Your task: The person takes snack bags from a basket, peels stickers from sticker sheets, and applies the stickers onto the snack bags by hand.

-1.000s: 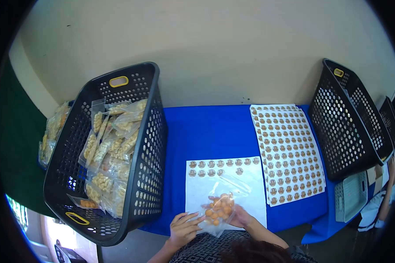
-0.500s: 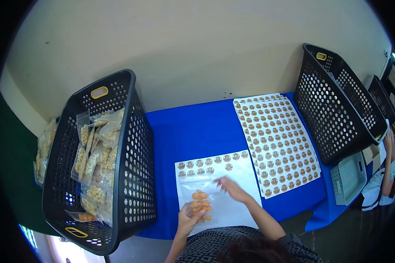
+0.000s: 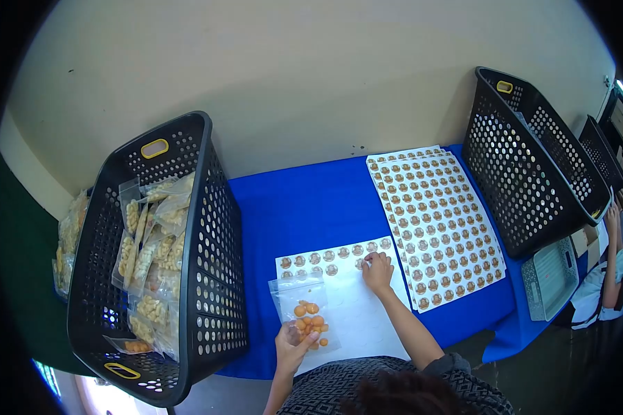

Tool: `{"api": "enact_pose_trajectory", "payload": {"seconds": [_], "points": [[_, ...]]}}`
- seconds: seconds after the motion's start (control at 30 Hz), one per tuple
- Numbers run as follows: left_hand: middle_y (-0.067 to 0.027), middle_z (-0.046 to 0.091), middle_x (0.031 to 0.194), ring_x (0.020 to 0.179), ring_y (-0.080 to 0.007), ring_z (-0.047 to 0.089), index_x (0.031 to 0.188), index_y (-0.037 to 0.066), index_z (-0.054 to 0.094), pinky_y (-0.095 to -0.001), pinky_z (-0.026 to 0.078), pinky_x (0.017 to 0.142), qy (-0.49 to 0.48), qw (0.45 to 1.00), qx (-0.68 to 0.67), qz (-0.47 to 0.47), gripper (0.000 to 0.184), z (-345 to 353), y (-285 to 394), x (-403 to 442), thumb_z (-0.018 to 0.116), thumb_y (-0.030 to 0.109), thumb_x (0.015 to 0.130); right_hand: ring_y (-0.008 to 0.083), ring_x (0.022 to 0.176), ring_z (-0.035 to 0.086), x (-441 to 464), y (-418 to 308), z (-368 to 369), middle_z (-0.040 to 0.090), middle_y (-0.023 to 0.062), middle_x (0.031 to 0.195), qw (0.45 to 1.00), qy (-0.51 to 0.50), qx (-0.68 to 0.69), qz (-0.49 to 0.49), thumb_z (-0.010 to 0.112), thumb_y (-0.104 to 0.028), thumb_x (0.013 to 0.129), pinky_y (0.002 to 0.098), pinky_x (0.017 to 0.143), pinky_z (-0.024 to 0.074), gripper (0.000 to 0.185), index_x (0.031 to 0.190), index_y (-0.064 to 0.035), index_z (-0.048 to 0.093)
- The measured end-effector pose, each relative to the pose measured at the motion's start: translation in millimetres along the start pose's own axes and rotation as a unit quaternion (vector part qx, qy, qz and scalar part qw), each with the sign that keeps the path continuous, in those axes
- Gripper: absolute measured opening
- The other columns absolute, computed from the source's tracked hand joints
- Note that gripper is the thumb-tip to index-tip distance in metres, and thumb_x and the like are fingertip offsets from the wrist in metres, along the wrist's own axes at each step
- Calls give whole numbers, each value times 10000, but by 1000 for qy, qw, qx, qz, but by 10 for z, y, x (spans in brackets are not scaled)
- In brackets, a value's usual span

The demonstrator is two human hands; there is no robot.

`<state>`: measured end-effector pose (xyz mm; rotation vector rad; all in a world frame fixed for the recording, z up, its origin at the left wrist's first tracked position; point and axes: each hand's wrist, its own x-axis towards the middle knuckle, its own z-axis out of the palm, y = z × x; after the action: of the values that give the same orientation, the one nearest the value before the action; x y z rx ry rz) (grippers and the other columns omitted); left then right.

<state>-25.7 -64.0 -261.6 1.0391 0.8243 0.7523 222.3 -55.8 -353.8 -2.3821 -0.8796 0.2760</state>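
Note:
My left hand (image 3: 292, 348) grips the lower edge of a clear zip bag (image 3: 299, 290) holding several round orange snacks (image 3: 310, 321). The bag lies over the left part of a white sticker sheet (image 3: 356, 311). On that sheet, round brown stickers (image 3: 331, 270) remain along the top, with bare backing below. My right hand (image 3: 378, 273) is at the sheet's upper right, its fingertips pinched at the edge of a round sticker (image 3: 360, 263), partly covered by the fingers.
At left stands a black basket (image 3: 218, 277) of bagged snacks (image 3: 163, 249). A stack of full sticker sheets (image 3: 443, 228) lies right on the blue cloth (image 3: 291, 207), beside another black basket (image 3: 526, 173) and a grey-green tray (image 3: 550, 283). Another person's arm (image 3: 612, 256) shows far right.
My right hand has moved up and right from beside the bag to the sticker. The bag in my left hand has shifted slightly left and is tilted.

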Motion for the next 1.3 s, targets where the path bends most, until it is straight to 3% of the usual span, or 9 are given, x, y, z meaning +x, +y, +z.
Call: {"api": "enact_pose_trajectory", "payload": {"seconds": [0.2,0.53,0.83,0.9,1.03,1.13,1.17,1.2,1.3], "points": [[-139,519,933,850,-179,545,961,-51,410,-270,457,732,-26,998,46,-30,393,36,-88,-25,662,58,680,257,886,442,88,-66,130,498,104,891,995,21,-95,37,499,-142,741,419,751,317,129,811,-48,552],[-133,518,925,850,-170,538,971,-51,419,-268,450,742,-16,998,52,-29,416,-1,-86,-56,675,80,669,266,858,487,138,-132,-39,520,116,861,998,-3,-48,42,524,-122,725,438,700,383,104,768,-42,574],[-134,516,922,847,-175,540,970,-61,416,-278,449,750,-21,998,52,-16,420,-6,-118,-32,674,86,673,274,911,466,175,-66,54,508,139,939,992,-31,-121,-26,472,-70,720,437,745,359,169,852,7,543],[-135,516,926,847,-176,540,977,-62,413,-278,449,751,-23,998,43,-26,420,24,-81,-44,670,85,678,277,875,478,168,-11,132,522,131,876,990,27,-131,-44,492,-125,747,433,727,362,154,805,4,555],[-137,516,933,857,-172,536,983,-64,410,-275,448,753,-23,999,40,-7,421,-7,-120,-56,666,84,682,290,841,484,-5,-51,34,522,141,855,993,7,-94,-74,485,-118,743,429,700,374,135,783,-11,557],[-134,516,939,865,-164,532,986,-63,410,-268,448,751,-6,999,44,-17,396,-1,-81,-100,644,88,704,311,740,487,-386,-150,-149,524,159,770,984,-98,17,-149,455,-101,727,428,631,389,131,714,-21,558],[-133,514,944,867,-162,531,990,-59,410,-265,449,749,6,999,35,-13,373,24,-23,-108,625,83,720,283,725,507,-498,-89,-130,536,147,726,972,-153,79,-161,460,-80,715,381,632,408,119,694,-16,558],[-132,512,949,869,-159,530,994,-54,410,-263,450,746,18,999,27,-10,349,37,12,-111,605,79,737,202,705,523,-615,-122,-234,540,96,672,948,-231,153,-155,483,-84,738,307,630,418,99,724,-14,551],[-131,506,958,880,-162,526,995,-43,412,-265,450,749,29,999,-18,-9,297,7,-41,-77,563,67,764,213,742,522,-865,-309,-608,537,125,793,902,-347,250,-55,501,-163,780,319,673,422,163,806,-7,538]]}}
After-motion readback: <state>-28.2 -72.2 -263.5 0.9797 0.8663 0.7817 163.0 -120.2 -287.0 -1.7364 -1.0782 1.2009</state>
